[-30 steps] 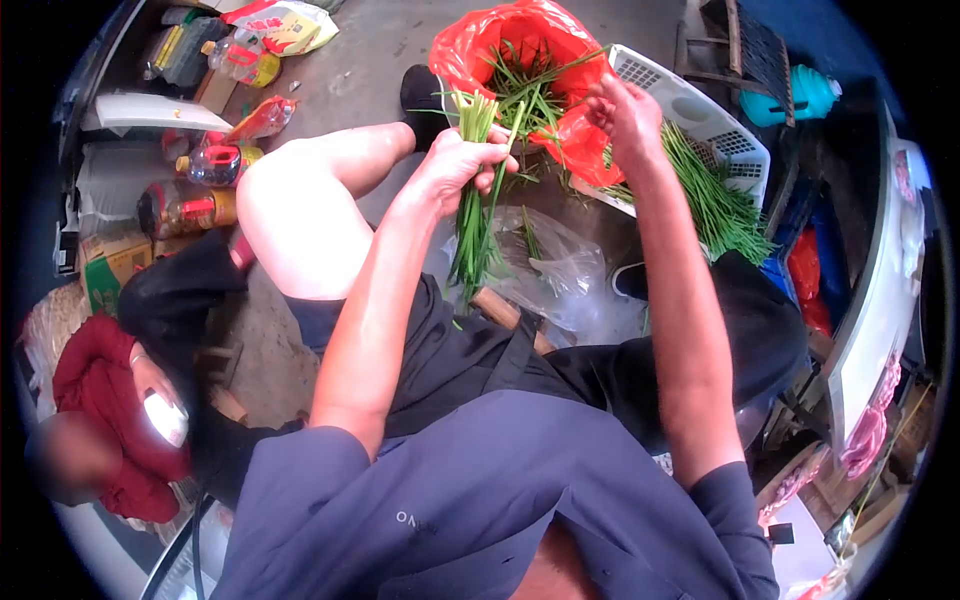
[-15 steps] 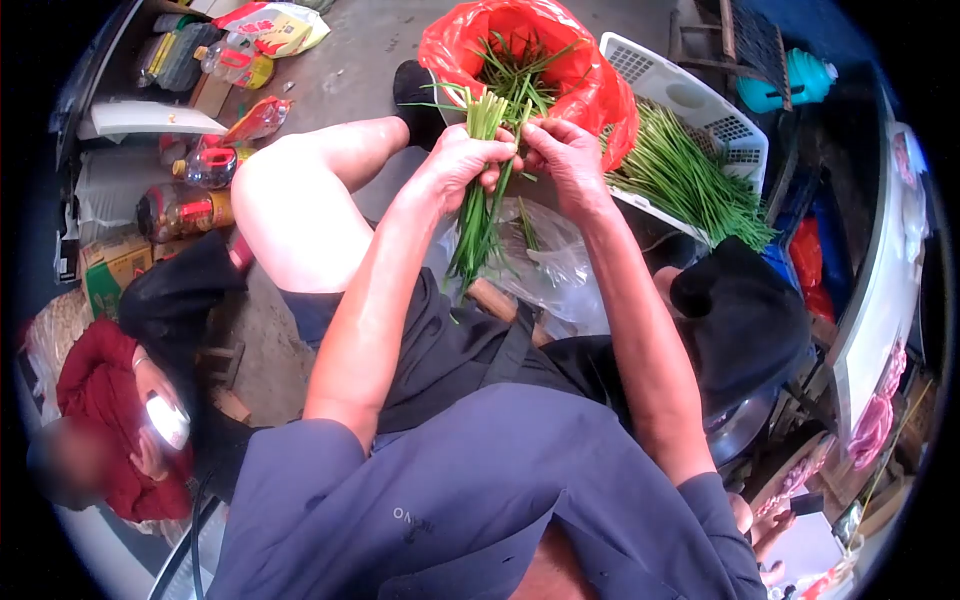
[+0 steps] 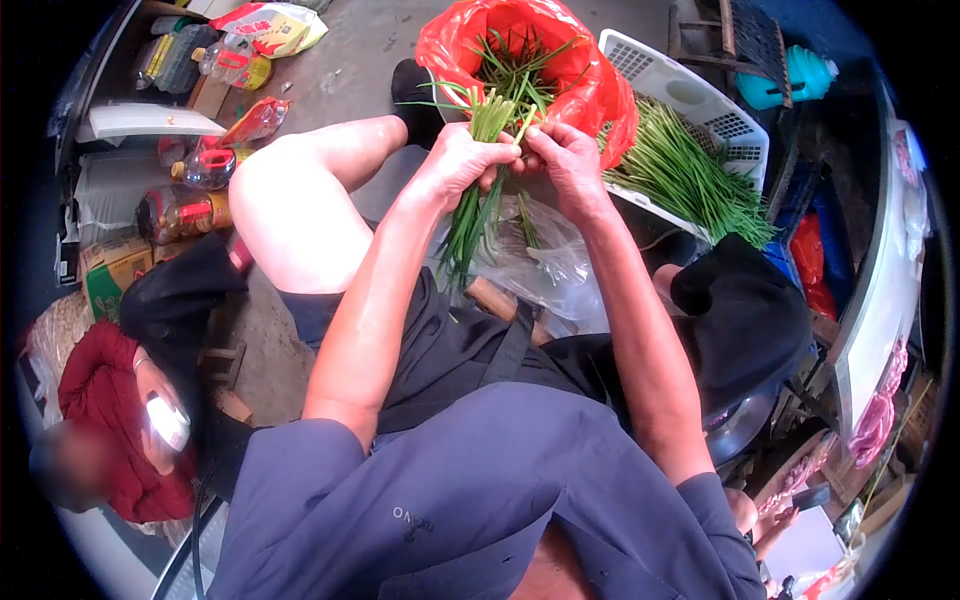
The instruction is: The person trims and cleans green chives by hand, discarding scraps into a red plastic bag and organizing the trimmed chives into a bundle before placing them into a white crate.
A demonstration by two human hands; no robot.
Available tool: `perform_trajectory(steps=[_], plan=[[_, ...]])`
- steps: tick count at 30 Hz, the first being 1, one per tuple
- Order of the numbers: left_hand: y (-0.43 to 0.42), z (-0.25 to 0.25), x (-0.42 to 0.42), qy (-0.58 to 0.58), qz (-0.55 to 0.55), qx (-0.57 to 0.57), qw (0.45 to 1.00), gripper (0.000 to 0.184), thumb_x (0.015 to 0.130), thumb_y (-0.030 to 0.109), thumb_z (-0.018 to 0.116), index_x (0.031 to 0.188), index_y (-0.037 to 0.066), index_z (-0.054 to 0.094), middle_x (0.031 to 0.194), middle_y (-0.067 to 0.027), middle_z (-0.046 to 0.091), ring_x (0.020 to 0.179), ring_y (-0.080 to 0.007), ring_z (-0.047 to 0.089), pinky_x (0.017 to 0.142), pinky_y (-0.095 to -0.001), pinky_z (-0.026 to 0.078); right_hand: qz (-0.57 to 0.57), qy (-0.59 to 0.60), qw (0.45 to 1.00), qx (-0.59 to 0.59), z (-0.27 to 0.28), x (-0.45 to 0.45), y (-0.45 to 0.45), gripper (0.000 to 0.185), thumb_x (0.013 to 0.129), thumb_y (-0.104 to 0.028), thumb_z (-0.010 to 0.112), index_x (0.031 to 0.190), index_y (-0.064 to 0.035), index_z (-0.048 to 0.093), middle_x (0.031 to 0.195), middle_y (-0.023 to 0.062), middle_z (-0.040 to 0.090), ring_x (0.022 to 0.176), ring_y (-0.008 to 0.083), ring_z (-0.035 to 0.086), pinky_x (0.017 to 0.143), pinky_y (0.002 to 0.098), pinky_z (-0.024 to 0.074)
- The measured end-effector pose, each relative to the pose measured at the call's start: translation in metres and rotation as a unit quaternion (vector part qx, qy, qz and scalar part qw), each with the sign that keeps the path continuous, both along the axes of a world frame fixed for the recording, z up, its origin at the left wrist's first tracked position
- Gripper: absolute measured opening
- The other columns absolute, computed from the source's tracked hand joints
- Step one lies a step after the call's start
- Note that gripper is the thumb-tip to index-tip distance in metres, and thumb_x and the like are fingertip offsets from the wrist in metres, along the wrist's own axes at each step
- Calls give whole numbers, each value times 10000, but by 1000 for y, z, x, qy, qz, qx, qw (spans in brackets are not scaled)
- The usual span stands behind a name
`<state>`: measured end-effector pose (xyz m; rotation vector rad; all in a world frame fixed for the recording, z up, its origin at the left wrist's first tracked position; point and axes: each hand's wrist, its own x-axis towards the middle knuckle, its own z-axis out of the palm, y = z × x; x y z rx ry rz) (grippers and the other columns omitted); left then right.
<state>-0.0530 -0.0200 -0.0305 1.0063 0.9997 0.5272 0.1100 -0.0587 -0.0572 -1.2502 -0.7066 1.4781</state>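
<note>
My left hand (image 3: pixel 462 162) is closed around a bunch of garlic chives (image 3: pixel 490 117), pale stem ends pointing away from me and green leaves hanging toward my lap. My right hand (image 3: pixel 563 160) pinches a pale chive stem (image 3: pixel 524 122) at the right side of the bunch, its fingertips close to my left thumb. Just beyond both hands stands a red plastic bag (image 3: pixel 610 95), open at the top, with loose green leaves (image 3: pixel 520 62) inside. To the right, a white plastic basket (image 3: pixel 640 62) holds a large pile of chives (image 3: pixel 685 170).
Clear plastic sheeting (image 3: pixel 555 262) lies below my hands, near a wooden piece (image 3: pixel 490 297). Bottles (image 3: pixel 208 168) and a cardboard box (image 3: pixel 117 272) are at the left. A person in a dark red top (image 3: pixel 105 400) sits at lower left. A teal jug (image 3: pixel 800 78) stands far right.
Both hands stay nearly in place, with the fingers of my right hand shifting slightly at the stem. The leaf ends of the bunch swing a little. The seated person's hand moves slightly.
</note>
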Motion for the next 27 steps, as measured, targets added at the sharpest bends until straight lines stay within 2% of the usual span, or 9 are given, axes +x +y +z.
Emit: perform_trajectory(steps=[7,12,20,27], plan=[[1,0,-1,-32,11,-43,998,137,798,107,662,888,9,630,768,-84,673,475,-71,487,441,-205,371,-32,2,999,-5,1,-5,-1,161,889,-143,595,841,7,630,689,20,620,573,73,564,529,216,446],[1,-2,-1,-30,18,-40,999,147,793,99,668,903,11,630,764,-81,671,473,-75,487,434,-209,369,-35,10,999,5,12,-8,-2,168,889,-143,597,899,19,642,726,39,635,581,84,573,536,220,465],[0,2,1,29,9,5,1000,64,754,76,688,772,23,658,705,-70,659,464,-79,487,417,-215,344,-16,-24,1000,5,6,-9,-4,159,873,-111,591,903,33,649,721,42,628,580,105,578,550,232,473],[0,2,1,31,-4,7,999,76,751,87,686,773,19,659,696,-73,659,460,-81,488,414,-215,344,-19,-18,1000,2,4,-8,-6,145,864,-112,586,851,22,640,700,35,619,580,100,578,543,230,455]])
